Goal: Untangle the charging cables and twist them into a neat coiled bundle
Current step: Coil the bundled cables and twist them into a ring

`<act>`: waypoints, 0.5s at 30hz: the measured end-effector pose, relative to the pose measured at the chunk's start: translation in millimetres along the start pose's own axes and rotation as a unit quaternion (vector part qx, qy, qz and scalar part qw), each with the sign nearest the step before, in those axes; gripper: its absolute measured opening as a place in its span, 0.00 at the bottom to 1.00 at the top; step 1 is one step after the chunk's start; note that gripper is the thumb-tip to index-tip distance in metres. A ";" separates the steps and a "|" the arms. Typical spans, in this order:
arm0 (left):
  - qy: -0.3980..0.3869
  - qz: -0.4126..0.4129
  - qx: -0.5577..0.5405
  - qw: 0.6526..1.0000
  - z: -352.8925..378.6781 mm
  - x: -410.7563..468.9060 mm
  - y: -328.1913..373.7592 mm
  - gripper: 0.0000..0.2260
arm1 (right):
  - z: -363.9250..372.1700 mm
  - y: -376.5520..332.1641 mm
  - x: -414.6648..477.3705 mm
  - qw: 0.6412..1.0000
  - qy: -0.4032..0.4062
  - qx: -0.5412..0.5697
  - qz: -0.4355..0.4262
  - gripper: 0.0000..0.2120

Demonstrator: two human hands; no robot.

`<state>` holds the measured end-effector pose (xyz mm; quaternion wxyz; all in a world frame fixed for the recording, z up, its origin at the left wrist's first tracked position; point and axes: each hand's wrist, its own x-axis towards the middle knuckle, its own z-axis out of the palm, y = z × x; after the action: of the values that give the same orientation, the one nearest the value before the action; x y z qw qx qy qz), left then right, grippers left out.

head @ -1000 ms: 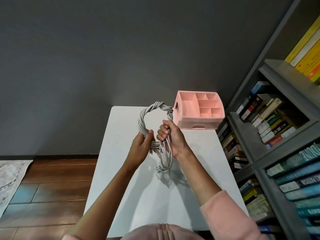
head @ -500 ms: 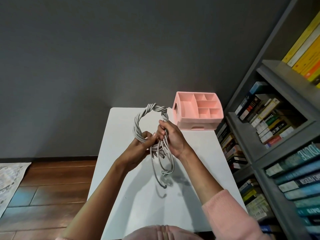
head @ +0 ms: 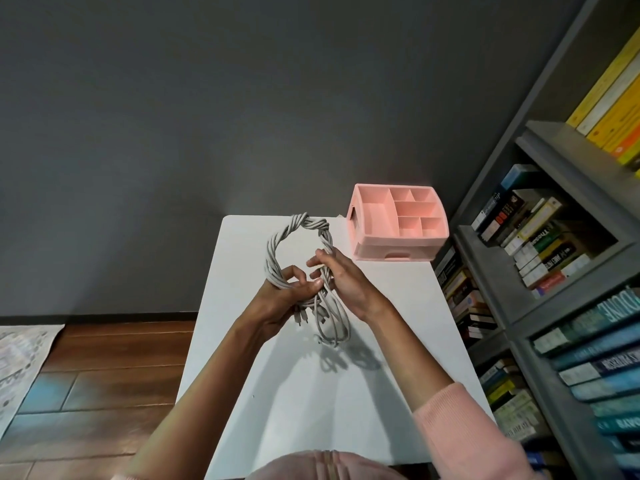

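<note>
At frame centre, above the white table (head: 346, 410), the grey twisted loop of charging cables (head: 275, 245) is held up — left hand (head: 287, 299) gripping its lower strands, right hand (head: 346, 285) curled round its right side. Best to pin the loop firmly, then wind the dangling tails (head: 334, 329) in evenly.

Matt grey cables (head: 277, 247), smooth pink plastic organiser (head: 398, 244), glossy wooden floor (head: 104, 375).

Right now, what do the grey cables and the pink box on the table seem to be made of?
The cables look matte grey, probably a rubbery or woven sheath; they bend softly, but the surface is too small to tell. The pink box looks like moulded plastic: uniform colour, smooth thin dividers, slight sheen.
</note>
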<state>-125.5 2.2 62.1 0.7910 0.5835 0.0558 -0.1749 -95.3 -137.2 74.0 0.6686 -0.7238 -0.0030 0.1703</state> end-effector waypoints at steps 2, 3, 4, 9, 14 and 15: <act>0.035 0.014 -0.007 0.999 -0.9 0.9 0.7 0.15 | -2.6 5.5 -4.8 0.997 -0.021 -0.066 0.024 0.20; 0.055 0.024 -0.008 0.998 -2.9 1.8 0.8 0.15 | -3.0 9.3 -7.9 0.996 -0.034 -0.083 0.029 0.24; 0.076 0.034 -0.004 0.997 -5.8 3.3 0.7 0.15 | -3.4 13.1 -10.5 0.994 -0.043 -0.099 0.024 0.27; 0.139 0.066 0.021 0.988 -14.9 7.6 -0.9 0.18 | 0.7 18.5 -15.3 0.958 -0.035 -0.277 -0.064 0.20; 0.167 0.076 0.012 0.983 -15.9 4.4 -3.4 0.18 | 3.6 14.4 -13.0 0.917 -0.041 -0.385 -0.091 0.13; 0.167 0.078 0.002 0.983 -17.6 3.7 -2.2 0.18 | 3.0 14.4 -13.0 0.923 -0.039 -0.369 -0.097 0.11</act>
<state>-120.7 17.5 53.5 0.7808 0.6083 0.1416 -0.0131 -111.6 -138.8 63.1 0.3665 -0.9083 -0.1625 0.1196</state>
